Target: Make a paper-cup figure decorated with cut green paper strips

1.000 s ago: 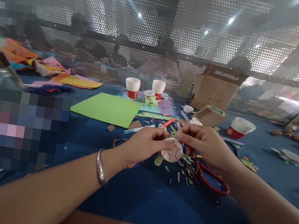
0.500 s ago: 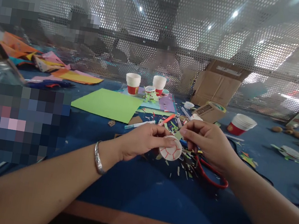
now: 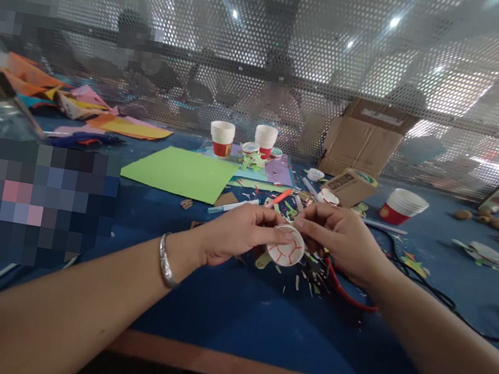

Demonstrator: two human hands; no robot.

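Between the thumb and fingers of my left hand [image 3: 242, 233] is a round white disc [image 3: 286, 247] with red lines drawn on it. My right hand [image 3: 339, 236] is at the disc's upper right edge, its thumb and forefinger pinched together; whatever lies between them is too small to make out. Red scissor handles [image 3: 346, 291] lie under and beside my right hand. Paper scraps [image 3: 308, 278] are scattered around the disc, and an orange marker [image 3: 280, 198] lies just beyond it.
Green paper [image 3: 183, 173] lies left of centre. Stacked paper cups [image 3: 222, 138] stand at the back, with more cups [image 3: 402, 206] at the right. A cardboard box [image 3: 365, 139] leans behind. Colored papers [image 3: 131, 127] and a glass jar [image 3: 1, 110] are at the left, a cable [image 3: 432, 292] at the right.
My right hand has moved slightly left and down, closer to the disc's upper edge. The small green piece seen at its fingertips before no longer shows there. My left hand still holds the disc.
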